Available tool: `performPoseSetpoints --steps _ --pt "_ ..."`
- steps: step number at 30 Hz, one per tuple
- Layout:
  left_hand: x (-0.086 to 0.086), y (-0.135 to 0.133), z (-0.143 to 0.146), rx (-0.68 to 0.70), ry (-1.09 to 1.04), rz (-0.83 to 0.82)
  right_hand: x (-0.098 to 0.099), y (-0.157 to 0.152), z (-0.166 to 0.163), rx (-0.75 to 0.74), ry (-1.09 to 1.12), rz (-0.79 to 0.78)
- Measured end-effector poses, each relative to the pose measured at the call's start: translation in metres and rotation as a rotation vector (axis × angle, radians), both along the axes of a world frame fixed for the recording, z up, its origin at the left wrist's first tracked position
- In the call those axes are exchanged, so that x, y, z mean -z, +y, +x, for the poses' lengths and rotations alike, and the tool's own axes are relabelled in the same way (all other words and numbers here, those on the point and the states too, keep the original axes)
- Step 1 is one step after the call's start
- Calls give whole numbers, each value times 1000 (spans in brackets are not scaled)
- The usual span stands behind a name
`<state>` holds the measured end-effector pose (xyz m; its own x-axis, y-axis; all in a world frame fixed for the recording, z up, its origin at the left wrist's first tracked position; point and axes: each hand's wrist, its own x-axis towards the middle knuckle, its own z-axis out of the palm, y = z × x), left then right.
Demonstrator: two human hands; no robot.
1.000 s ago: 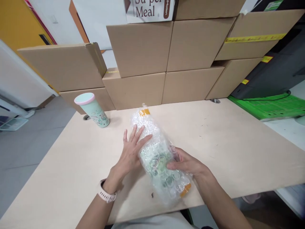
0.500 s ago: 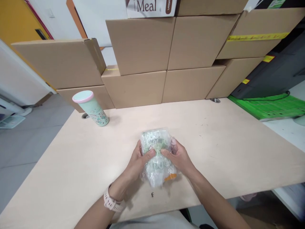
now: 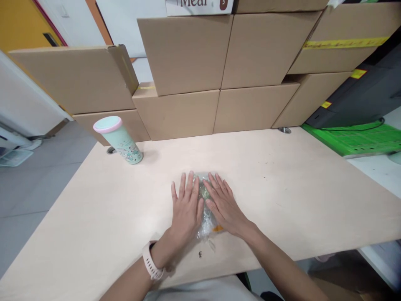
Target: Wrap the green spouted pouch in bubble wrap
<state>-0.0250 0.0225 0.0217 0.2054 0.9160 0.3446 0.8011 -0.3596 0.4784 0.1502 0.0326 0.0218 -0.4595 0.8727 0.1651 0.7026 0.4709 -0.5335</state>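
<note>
A package in clear bubble wrap [image 3: 206,221] lies on the wooden table [image 3: 119,217], showing some green and a bit of orange near its lower right. Spread flat over its left side is my left hand [image 3: 186,209], fingers stretched out and pointing away from me. My right hand [image 3: 224,205] lies flat across its right side, its fingers extended too. Between my thumbs a strip of the wrap stays visible; both hands cover most of the rest, so what is inside cannot be made out.
A mint tumbler with a pink-rimmed lid [image 3: 120,140] stands at the back left. Cardboard boxes [image 3: 178,117] are stacked along the far edge. On the right are a green plastic crate [image 3: 357,140] and a dark grey bin [image 3: 354,96]. A small dark mark [image 3: 200,254] sits near the front edge.
Both hands have gone from gripping the package by its sides, thumbs on top, to lying flat on it with fingers spread. The package now lies lower, against the table.
</note>
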Motion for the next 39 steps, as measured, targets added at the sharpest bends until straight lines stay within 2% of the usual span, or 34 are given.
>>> performPoseSetpoints --steps 3,7,13,17,18,20,22,23,24,26,28,32,35,37,39 --pt "8 -1 2 89 159 7 5 0 -1 8 -23 20" --pt "18 0 2 77 216 29 5 0 -5 35 -58 47" --pt "25 1 3 51 214 16 7 2 -13 58 -41 48" --pt "21 3 0 64 120 -25 4 10 -2 53 159 -4" --pt "18 3 -2 49 78 -2 1 12 3 109 252 11" --pt "11 2 -6 -17 -23 90 -4 16 15 377 421 64" --pt "3 2 -9 -99 -126 187 -8 19 26 626 440 39" --pt "-1 1 -10 -129 -168 204 -9 19 29 650 392 -24" --pt "-3 1 -10 -146 -200 186 -9 19 31 619 347 -88" --pt "-7 0 -10 -150 -229 86 -9 18 28 465 311 -196" --pt "-7 0 -8 -130 -240 -14 -8 17 22 346 374 -230" --pt "-6 -2 -7 -117 -384 -121 -10 15 13 276 528 -249" --pt "-7 -4 -6 -79 -666 -278 -24 12 14 233 650 -250" --pt "-8 -4 -3 40 -952 -420 -39 8 13 186 669 -202" --pt "-11 -2 -1 196 -1233 -612 -57 3 8 107 584 -132"
